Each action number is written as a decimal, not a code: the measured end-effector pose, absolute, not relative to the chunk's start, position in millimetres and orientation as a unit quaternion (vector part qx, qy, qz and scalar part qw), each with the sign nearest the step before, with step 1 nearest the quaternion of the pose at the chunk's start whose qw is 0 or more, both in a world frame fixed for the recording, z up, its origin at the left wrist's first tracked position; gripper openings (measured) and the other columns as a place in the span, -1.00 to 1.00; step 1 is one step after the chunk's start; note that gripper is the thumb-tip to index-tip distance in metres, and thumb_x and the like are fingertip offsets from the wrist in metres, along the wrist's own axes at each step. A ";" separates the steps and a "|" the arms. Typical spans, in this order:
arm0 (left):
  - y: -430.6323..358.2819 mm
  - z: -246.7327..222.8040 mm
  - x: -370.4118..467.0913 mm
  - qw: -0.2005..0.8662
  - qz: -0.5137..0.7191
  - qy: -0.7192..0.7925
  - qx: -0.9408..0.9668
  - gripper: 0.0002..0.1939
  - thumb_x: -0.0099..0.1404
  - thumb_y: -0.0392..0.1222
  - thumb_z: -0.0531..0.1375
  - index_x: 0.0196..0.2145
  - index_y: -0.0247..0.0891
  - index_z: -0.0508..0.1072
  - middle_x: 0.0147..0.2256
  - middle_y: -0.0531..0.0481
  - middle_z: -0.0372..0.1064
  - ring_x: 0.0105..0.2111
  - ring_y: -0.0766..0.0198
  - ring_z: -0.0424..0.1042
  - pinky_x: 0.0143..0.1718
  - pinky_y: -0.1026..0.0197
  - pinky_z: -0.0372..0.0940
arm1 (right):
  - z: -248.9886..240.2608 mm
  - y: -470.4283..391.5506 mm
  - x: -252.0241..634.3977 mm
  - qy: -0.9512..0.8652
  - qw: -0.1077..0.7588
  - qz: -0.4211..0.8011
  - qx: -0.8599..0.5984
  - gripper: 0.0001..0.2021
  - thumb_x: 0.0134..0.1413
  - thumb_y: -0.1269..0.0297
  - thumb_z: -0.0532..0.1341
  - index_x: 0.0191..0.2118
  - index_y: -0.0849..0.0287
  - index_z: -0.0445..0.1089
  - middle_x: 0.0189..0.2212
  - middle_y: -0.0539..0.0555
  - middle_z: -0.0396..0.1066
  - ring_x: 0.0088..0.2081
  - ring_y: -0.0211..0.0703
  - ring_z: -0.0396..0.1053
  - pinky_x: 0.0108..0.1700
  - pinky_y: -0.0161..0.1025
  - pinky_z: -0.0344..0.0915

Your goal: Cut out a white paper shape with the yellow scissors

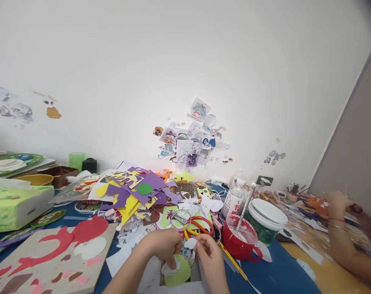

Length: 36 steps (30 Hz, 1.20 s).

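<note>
My left hand (168,249) points its fingers down onto a small white paper piece (170,266) that lies over a light green rounded cutout (181,272). In my right hand (208,249), thumb and fingertips pinch a small white oval paper piece (190,243), just right of my left hand. Red-handled scissors (203,223) and yellow handles lie right behind both hands. Under the green cutout there is a sheet with a dark printed picture, partly hidden by my hands.
A red mug (240,245) with a brush, a white-green tub (267,218) and a bottle (235,198) stand right. Scrap paper (136,188) is piled behind. A board (58,261) with red cutouts lies left. Another person's arms (341,232) are far right.
</note>
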<state>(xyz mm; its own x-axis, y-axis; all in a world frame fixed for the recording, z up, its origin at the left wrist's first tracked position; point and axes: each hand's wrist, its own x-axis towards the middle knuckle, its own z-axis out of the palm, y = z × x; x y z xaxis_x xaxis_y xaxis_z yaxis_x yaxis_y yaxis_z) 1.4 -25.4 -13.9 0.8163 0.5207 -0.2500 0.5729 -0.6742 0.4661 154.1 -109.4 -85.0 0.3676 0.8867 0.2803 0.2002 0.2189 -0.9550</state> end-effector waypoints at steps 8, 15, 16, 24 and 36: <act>-28.4 -7.7 -0.1 0.330 -0.092 0.330 0.880 -0.78 -0.12 -0.29 0.22 -0.67 -0.22 0.18 -0.77 0.16 0.17 -0.70 0.34 0.27 -0.70 0.38 0.13 | -93.5 -113.5 152.2 -0.498 0.596 0.282 -0.563 -0.79 -0.10 0.19 0.16 -0.37 0.24 0.34 -0.50 0.08 0.36 -0.45 -0.17 0.30 -0.41 -0.33 0.23; -30.1 -5.1 -2.2 0.237 -0.040 0.350 0.906 -0.88 -0.08 -0.24 0.16 -0.48 -0.18 0.38 -0.62 0.11 0.27 -0.60 0.28 0.32 -0.64 0.33 0.13 | -99.6 -116.9 151.1 -0.522 0.570 0.264 -0.578 -0.82 -0.07 0.23 0.11 -0.39 0.22 0.37 -0.49 0.06 0.34 -0.46 -0.20 0.25 -0.45 -0.37 0.18; -31.1 -4.1 -2.5 0.223 -0.041 0.353 0.908 -0.87 -0.09 -0.22 0.18 -0.47 -0.18 0.39 -0.59 0.10 0.30 -0.57 0.26 0.33 -0.62 0.32 0.13 | -99.3 -117.3 150.9 -0.524 0.564 0.259 -0.583 -0.82 -0.07 0.24 0.11 -0.39 0.22 0.38 -0.48 0.07 0.34 -0.46 -0.20 0.25 -0.45 -0.37 0.18; -47.0 1.7 6.7 0.113 -0.131 0.376 0.910 -0.64 -0.26 -0.09 0.32 -0.46 -0.25 0.37 -0.48 0.00 0.29 -0.49 0.14 0.32 -0.55 0.22 0.18 | -97.3 -118.3 147.6 -0.514 0.556 0.246 -0.605 -0.79 -0.11 0.23 0.10 -0.39 0.23 0.39 -0.51 0.06 0.33 -0.48 -0.21 0.21 -0.46 -0.37 0.16; -43.6 -3.1 7.8 0.159 -0.108 0.372 0.908 -0.52 -0.32 -0.15 0.33 -0.34 -0.19 0.36 -0.35 -0.03 0.34 -0.36 0.05 0.36 -0.47 0.20 0.20 | -95.1 -116.7 144.5 -0.537 0.546 0.205 -0.610 -0.82 -0.13 0.30 0.06 -0.44 0.22 0.38 -0.55 0.04 0.31 -0.50 -0.21 0.20 -0.46 -0.37 0.12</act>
